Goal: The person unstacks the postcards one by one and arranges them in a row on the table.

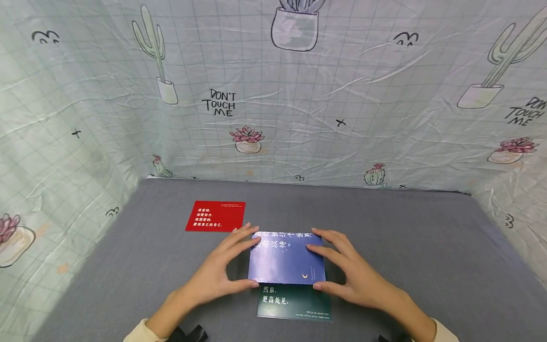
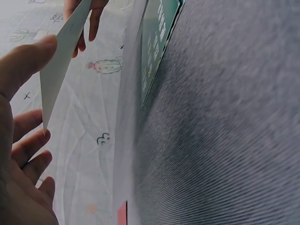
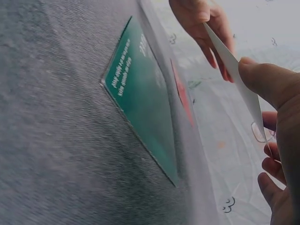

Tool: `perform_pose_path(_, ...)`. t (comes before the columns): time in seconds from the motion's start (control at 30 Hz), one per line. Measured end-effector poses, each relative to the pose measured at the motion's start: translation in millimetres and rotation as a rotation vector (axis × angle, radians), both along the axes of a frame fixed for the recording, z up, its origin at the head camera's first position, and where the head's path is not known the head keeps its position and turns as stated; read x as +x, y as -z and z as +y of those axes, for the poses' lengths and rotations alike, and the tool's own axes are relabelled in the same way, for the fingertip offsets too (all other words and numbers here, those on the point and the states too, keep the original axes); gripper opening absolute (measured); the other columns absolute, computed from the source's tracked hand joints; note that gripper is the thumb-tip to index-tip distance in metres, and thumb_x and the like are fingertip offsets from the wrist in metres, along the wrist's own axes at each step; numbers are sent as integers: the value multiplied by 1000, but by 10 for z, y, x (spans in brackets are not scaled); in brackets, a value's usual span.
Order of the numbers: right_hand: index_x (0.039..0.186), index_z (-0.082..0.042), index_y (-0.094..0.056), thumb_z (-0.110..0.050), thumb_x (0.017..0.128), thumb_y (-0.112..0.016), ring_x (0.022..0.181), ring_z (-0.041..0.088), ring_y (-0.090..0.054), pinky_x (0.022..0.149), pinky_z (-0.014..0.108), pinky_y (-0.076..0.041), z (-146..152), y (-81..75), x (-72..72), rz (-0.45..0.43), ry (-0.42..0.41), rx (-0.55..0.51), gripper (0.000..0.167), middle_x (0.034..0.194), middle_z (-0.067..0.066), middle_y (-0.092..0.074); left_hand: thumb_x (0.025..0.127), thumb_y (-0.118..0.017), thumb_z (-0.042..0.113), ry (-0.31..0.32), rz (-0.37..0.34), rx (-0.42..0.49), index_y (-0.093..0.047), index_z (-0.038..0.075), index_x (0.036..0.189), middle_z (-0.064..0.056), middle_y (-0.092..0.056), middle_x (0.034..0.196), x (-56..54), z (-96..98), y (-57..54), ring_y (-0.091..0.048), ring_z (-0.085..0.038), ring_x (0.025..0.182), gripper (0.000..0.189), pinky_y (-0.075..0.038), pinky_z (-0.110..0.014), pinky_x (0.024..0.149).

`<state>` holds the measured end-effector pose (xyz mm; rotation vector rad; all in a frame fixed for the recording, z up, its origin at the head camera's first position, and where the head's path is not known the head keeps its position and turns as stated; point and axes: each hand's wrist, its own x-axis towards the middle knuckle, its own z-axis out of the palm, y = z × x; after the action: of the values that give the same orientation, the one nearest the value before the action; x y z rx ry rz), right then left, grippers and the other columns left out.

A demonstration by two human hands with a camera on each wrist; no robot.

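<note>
My left hand (image 1: 222,268) and right hand (image 1: 352,268) hold a blue postcard (image 1: 285,267) between them by its two short sides. Each thumb presses the near edge, and fingertips sit along the far edge. White characters and a small yellow moon are printed on its face. In both wrist views the postcard (image 2: 63,70) is seen edge-on with its pale back, raised off the table. A dark green postcard (image 1: 295,306) with white characters lies flat below, its upper part hidden by the blue one. The right wrist view shows more of the green postcard (image 3: 140,93).
A red postcard (image 1: 218,217) with white writing lies flat at the back left, beyond my left fingertips. Grey cloth covers the table (image 1: 397,228). Behind and at the sides hangs a pale curtain (image 1: 295,99) printed with cacti and lettering.
</note>
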<state>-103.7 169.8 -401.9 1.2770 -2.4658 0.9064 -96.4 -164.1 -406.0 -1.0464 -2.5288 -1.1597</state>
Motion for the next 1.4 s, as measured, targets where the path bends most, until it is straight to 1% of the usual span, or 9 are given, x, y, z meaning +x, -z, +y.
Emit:
perform_pose_path(0.2, 140, -15, -50, -39, 83, -74, 135, 27, -28, 107, 30, -32, -32, -40, -62, 17, -1, 26, 66, 153, 5, -28, 73, -83, 33, 1, 3, 0, -49, 15, 141, -3, -36, 149, -52, -34, -14, -24, -25, 141, 78, -24, -48, 112)
perform_pose_path(0.33, 139, -15, -50, -40, 83, -74, 135, 27, -28, 105, 35, -36, -43, -58, -92, 24, -2, 39, 66, 152, 5, -29, 74, -83, 33, 0, 13, -11, -51, 16, 140, -2, -37, 149, -74, -45, -30, -23, -25, 141, 75, -28, -57, 108)
perform_pose_path(0.53, 139, -16, -50, -41, 83, -73, 135, 26, -28, 101, 41, -40, -49, -89, -146, 24, -7, 55, 66, 153, 4, -28, 74, -82, 32, 4, 15, -22, -54, 17, 137, -5, -36, 149, -114, -61, -70, -22, -26, 141, 71, -31, -65, 101)
perform_pose_path(0.63, 139, -15, -51, -40, 83, -73, 134, 26, -28, 100, 44, -41, -52, -96, -186, 31, -15, 49, 65, 152, 5, -29, 73, -83, 33, -2, 5, -28, -55, 18, 137, -3, -35, 149, -144, -66, -89, -22, -25, 141, 72, -34, -65, 100)
perform_pose_path(0.73, 139, -16, -50, -40, 83, -73, 135, 26, -28, 99, 45, -41, -54, -99, -226, 28, -16, 49, 65, 152, 4, -29, 72, -83, 33, -9, 21, -45, -55, 18, 136, -3, -35, 150, -180, -73, -105, -22, -25, 141, 72, -37, -63, 97)
perform_pose_path(0.87, 138, -15, -51, -40, 83, -73, 135, 25, -28, 99, 47, -40, -57, -99, -277, 24, -19, 48, 64, 152, 4, -29, 71, -83, 34, -7, 44, -65, -56, 18, 136, -4, -36, 149, -236, -84, -115, -23, -27, 141, 72, -37, -63, 98)
perform_pose_path(0.97, 138, -15, -52, -40, 83, -73, 134, 25, -28, 99, 49, -40, -61, -100, -315, 20, -22, 45, 64, 152, 5, -30, 72, -82, 35, -4, 36, -73, -56, 17, 136, -4, -36, 149, -277, -90, -115, -22, -27, 141, 71, -34, -65, 99)
perform_pose_path(1.23, 137, -14, -52, -40, 83, -73, 135, 25, -28, 99, 49, -40, -81, -108, -415, 12, -16, 54, 64, 152, 3, -30, 72, -81, 38, -14, 28, -109, -54, 18, 138, -4, -34, 150, -382, -100, -108, -21, -27, 141, 74, -41, -60, 96)
perform_pose_path(1.4, 137, -11, -52, -39, 83, -74, 134, 25, -29, 99, 50, -40, -82, -95, -464, 18, -17, 58, 65, 151, 6, -31, 75, -79, 39, -12, 31, -139, -52, 17, 139, -5, -32, 151, -422, -110, -100, -20, -27, 141, 73, -40, -61, 96)
